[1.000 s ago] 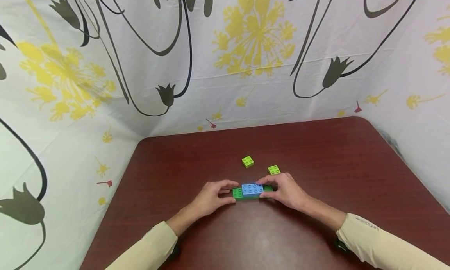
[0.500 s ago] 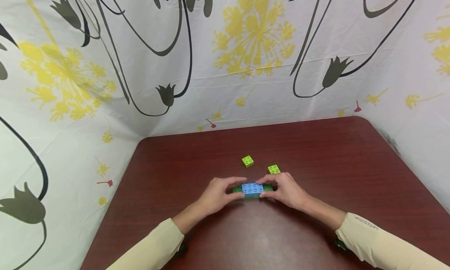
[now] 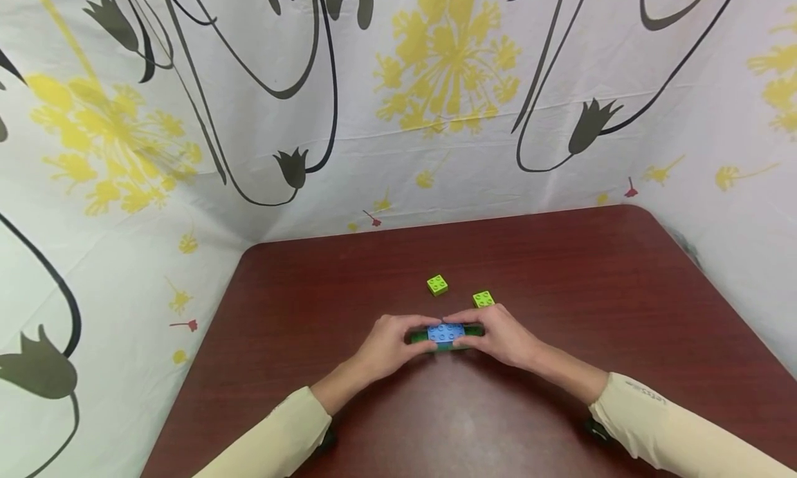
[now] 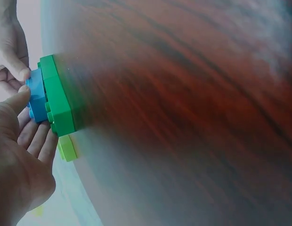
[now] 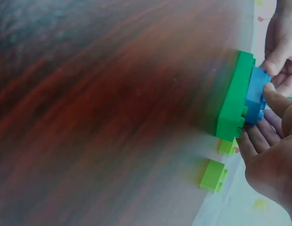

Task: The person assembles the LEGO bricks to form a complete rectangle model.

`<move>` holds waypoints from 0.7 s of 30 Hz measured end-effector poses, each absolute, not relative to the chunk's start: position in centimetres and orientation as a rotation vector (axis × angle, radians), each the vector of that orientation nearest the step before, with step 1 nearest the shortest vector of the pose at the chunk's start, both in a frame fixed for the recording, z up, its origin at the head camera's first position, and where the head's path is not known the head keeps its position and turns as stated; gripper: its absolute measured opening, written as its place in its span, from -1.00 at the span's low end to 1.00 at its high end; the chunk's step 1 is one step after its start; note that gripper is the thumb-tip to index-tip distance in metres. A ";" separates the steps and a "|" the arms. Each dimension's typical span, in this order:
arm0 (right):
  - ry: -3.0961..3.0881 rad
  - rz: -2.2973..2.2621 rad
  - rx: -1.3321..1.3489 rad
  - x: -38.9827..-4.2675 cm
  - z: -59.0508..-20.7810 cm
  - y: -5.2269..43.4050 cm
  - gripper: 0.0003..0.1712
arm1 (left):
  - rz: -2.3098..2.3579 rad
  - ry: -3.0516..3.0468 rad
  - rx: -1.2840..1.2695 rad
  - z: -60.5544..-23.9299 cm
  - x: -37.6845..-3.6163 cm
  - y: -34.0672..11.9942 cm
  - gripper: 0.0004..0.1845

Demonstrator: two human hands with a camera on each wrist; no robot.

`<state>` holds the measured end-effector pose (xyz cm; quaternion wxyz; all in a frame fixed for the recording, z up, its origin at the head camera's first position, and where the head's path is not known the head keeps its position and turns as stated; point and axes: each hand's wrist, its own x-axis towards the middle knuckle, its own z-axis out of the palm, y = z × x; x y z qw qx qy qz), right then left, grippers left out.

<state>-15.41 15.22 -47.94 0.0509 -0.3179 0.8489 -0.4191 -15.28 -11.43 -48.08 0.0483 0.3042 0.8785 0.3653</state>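
Left hand [image 3: 389, 345] grips the left end of the blue brick [image 3: 445, 332], which is seated on the green brick [image 3: 450, 346] on the table [image 3: 311, 312]. Right hand [image 3: 506, 337] pinches the right end. Two lime bricks [image 3: 437, 285] lie just behind.

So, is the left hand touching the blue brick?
Touching. In the left wrist view, the left hand has its thumb tip on the blue brick, which sits on the green brick.

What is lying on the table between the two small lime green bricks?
Nothing: in the head view only bare table shows between the farther lime brick and the nearer lime brick.
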 end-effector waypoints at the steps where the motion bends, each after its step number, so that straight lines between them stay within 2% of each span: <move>1: 2.577 -1.275 -0.965 -15.4 -48.0 15.2 -0.51 | 1.124 2.674 0.932 -48.2 -15.3 -11.4 -0.56; 21: 2.568 -1.310 -0.943 -15.6 -48.3 14.9 -0.60 | 1.211 2.673 0.863 -48.9 -15.5 -11.0 -0.62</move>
